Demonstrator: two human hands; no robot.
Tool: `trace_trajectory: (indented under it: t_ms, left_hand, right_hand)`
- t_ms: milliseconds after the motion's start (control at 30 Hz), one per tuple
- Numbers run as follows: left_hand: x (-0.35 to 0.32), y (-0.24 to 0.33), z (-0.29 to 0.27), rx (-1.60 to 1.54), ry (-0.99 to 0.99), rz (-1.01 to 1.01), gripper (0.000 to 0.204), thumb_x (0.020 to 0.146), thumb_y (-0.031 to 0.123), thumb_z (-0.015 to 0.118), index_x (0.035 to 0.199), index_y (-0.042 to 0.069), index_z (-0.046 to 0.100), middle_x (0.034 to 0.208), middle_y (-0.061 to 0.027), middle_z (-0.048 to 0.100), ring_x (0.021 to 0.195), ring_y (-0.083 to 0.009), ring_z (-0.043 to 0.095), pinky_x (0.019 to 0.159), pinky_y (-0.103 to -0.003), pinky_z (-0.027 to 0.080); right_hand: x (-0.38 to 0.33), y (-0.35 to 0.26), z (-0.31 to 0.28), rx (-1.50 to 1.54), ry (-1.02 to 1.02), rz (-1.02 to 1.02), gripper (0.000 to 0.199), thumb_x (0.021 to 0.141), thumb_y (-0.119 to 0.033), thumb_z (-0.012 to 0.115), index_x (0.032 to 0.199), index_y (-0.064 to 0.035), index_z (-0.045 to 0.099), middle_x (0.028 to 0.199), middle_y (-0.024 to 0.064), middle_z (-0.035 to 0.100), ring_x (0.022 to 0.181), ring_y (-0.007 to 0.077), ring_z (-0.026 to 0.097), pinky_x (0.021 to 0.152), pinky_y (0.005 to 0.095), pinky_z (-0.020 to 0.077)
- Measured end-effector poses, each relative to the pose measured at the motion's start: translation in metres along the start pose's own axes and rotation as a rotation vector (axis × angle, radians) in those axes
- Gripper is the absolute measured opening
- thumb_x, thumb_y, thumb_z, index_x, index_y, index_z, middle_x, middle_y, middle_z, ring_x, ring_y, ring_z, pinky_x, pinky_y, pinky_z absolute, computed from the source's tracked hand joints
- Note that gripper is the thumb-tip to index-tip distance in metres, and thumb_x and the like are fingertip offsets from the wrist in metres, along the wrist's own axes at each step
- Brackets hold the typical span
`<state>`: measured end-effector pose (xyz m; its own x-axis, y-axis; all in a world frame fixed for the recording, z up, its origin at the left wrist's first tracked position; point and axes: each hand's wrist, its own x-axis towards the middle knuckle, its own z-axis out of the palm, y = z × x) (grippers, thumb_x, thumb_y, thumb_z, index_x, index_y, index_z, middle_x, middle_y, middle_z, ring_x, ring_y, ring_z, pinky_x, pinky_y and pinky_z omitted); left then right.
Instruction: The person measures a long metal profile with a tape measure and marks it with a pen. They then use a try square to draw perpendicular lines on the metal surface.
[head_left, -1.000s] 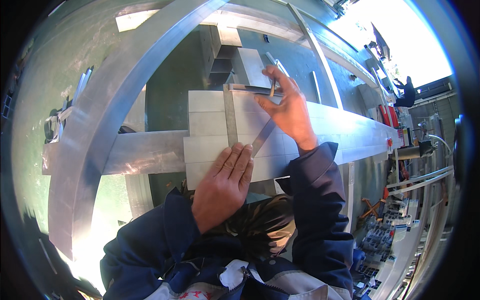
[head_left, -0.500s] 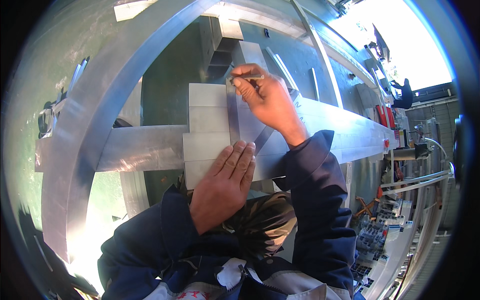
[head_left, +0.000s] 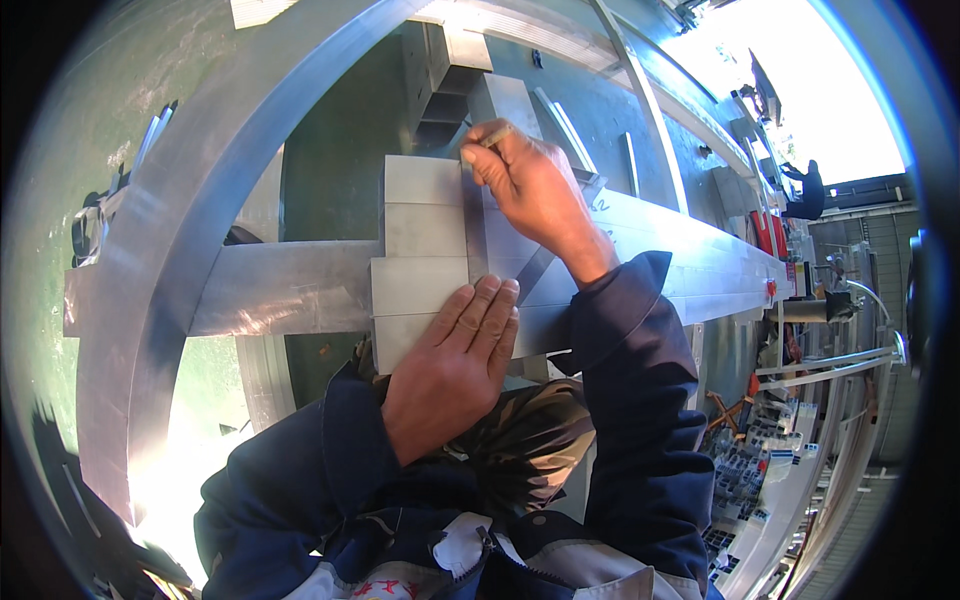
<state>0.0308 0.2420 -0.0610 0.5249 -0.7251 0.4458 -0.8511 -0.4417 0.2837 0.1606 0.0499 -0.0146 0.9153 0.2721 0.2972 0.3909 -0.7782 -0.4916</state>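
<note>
Several pale metal bars (head_left: 425, 230) lie side by side in front of me, their left ends staggered. Across them rests a flat grey metal square (head_left: 476, 235), with a slanted arm running to the right under my right wrist. My left hand (head_left: 455, 365) lies flat, fingers stretched out, over the bars and the square's near end. At the square's far end, my right hand (head_left: 535, 190) pinches a slim pencil (head_left: 496, 136) between thumb and fingers. Its tip is hidden by the fingers. Dark handwritten marks show on the bars beside the right wrist.
A wide metal beam (head_left: 215, 150) curves past on the left, joined to a crosspiece (head_left: 290, 290) under the bars. Box-section metal pieces (head_left: 455, 60) stand beyond. Stacked profiles (head_left: 750, 480) lie at right; a dark-clothed person (head_left: 808, 190) is far right.
The pencil has tilted from nearly level to slanting in my right fingers, and that hand has shifted slightly away from me. My left hand stays flat on the bars. The view has shifted a little.
</note>
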Motion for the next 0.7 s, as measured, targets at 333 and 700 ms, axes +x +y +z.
trace_trajectory:
  t_ms: [333,700]
  left_hand:
    - [0.001,0.000,-0.002,0.021,-0.008,0.004,0.047,0.096,0.012,0.057,0.138,-0.010,0.061,0.154,-0.0264,0.056,0.146,-0.0398,0.053,0.125,-0.050,0.039]
    - [0.002,0.001,-0.004,0.013,-0.016,0.005,0.047,0.095,0.010,0.058,0.137,-0.010,0.062,0.155,-0.0266,0.055,0.147,-0.0393,0.052,0.125,-0.049,0.038]
  right_hand:
    - [-0.001,-0.001,0.002,-0.085,0.018,-0.060,0.023,0.108,-0.026,0.065,0.118,-0.0056,0.064,0.079,0.0144,0.070,0.073,0.0347,0.071,0.069,0.0406,0.0554]
    - [-0.025,-0.014,-0.007,-0.005,-0.065,-0.020,0.023,0.109,-0.027,0.063,0.112,-0.0043,0.064,0.075,0.0105,0.066,0.068,0.0295,0.067,0.067,0.0380,0.0531]
